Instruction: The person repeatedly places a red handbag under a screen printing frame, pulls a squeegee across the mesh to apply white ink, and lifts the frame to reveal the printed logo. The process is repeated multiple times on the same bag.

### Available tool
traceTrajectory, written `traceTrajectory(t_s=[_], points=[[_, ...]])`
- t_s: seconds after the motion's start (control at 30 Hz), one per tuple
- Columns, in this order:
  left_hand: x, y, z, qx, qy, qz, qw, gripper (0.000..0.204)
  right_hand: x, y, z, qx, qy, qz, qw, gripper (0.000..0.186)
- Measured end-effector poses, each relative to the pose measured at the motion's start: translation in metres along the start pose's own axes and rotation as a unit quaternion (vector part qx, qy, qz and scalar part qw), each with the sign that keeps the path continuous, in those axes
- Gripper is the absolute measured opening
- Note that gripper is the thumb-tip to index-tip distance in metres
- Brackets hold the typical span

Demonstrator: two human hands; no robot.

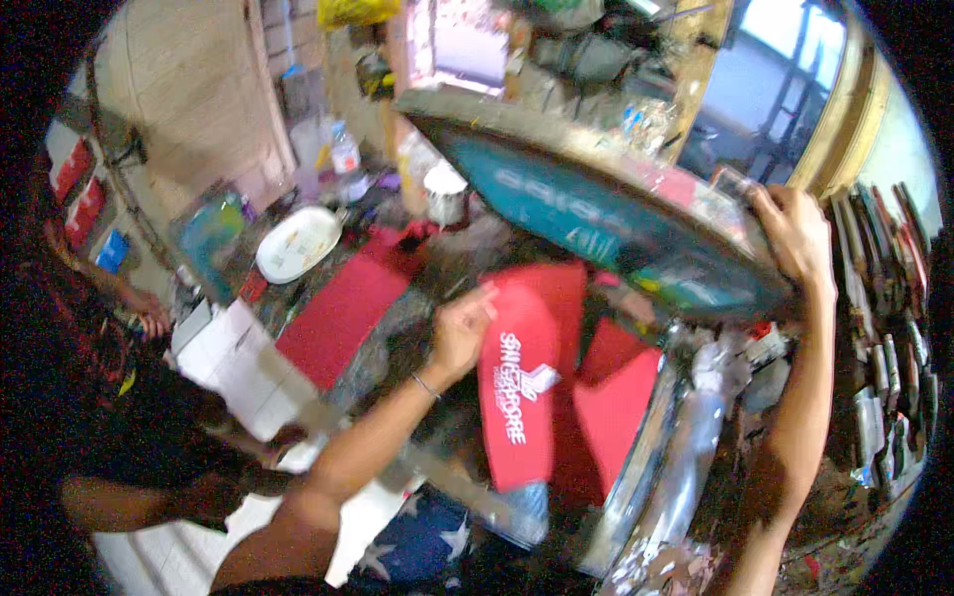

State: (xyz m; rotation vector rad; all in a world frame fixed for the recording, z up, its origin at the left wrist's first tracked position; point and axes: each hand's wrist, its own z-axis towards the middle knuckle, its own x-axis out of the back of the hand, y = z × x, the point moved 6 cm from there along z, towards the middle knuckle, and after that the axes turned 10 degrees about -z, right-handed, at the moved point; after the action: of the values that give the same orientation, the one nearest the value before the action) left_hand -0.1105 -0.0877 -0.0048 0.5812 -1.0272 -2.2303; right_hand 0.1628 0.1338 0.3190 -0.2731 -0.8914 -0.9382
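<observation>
Over a cluttered counter (412, 318), a framed screen (596, 223) tilts upward in the closed grip of a right hand (795, 233), blocking the area behind. Before it, a red piece (515, 407) already bears white print, its upper edge apparently pinched by the left hand (462, 333). A red strip (343, 318) farther left shows none. A white tray (298, 243) and white can (445, 184) sit beyond.
</observation>
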Motion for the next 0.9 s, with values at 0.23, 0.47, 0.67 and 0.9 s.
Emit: traceTrajectory(t_s=[0.23,0.47,0.67,0.9], points=[[0.267,0.013,0.059,0.138,0.022,0.282,0.949,0.033,-0.005,0.002,-0.012,-0.011,-0.047,-0.029,0.998,0.058],[0.252,-0.025,0.067,0.01,-0.055,0.668,0.742,0.082,0.005,-0.011,-0.03,0.088,0.057,-0.084,0.991,0.063],[-0.028,-0.012,-0.09,0.017,-0.418,0.332,0.846,0.088,0.027,-0.021,-0.055,0.002,-0.017,0.035,0.999,0.063],[-0.103,-0.023,-0.151,-0.035,-0.581,0.397,0.71,0.106,0.031,-0.018,-0.052,0.03,-0.016,0.041,0.999,0.074]])
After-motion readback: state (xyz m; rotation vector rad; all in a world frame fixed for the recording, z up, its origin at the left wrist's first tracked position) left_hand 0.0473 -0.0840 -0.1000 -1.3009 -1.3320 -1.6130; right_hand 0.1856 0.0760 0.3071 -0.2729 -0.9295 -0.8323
